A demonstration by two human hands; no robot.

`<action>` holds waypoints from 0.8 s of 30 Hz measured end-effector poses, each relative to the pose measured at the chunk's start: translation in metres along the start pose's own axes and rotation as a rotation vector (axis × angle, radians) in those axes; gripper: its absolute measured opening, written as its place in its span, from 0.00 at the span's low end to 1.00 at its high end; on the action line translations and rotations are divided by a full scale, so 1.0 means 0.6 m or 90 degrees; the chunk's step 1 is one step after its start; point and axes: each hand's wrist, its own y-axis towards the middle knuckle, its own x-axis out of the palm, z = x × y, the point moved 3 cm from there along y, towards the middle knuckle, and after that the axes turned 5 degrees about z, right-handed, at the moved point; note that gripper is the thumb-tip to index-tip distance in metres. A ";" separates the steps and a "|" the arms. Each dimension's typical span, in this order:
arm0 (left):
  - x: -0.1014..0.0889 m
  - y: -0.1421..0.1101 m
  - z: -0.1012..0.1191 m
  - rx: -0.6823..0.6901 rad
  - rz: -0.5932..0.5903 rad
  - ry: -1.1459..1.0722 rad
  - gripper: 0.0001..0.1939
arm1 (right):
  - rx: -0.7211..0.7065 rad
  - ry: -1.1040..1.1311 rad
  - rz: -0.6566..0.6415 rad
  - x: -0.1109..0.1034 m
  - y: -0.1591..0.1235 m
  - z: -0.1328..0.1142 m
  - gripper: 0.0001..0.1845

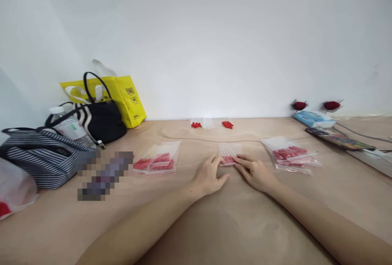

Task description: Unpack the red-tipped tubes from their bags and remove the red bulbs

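A small clear zip bag (229, 148) lies flat on the table in front of me, with several thin white sticks with red ends (228, 159) in it. My left hand (211, 175) rests at the bag's left edge, fingers touching it and the thumb spread away on the tabletop. From the other side my right hand (255, 172) reaches in, its fingertips closed together on the bag's lower right corner. To the left are overlapping clear bags (162, 149) of red pieces. On the right sits another pile of such bags (277, 144).
By the wall lies a clear bag (211, 123) with two red clusters. At left stand a yellow bag (134, 101), a black bag (107, 122), a bottle (73, 128) and a striped bag (49, 159). Blue tissue pack (315, 119), red roses (332, 105) and a phone-like slab (339, 138) lie right.
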 end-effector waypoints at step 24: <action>0.003 0.029 -0.033 -0.557 -0.003 -0.522 0.10 | -0.115 -0.094 0.080 0.003 0.026 -0.041 0.11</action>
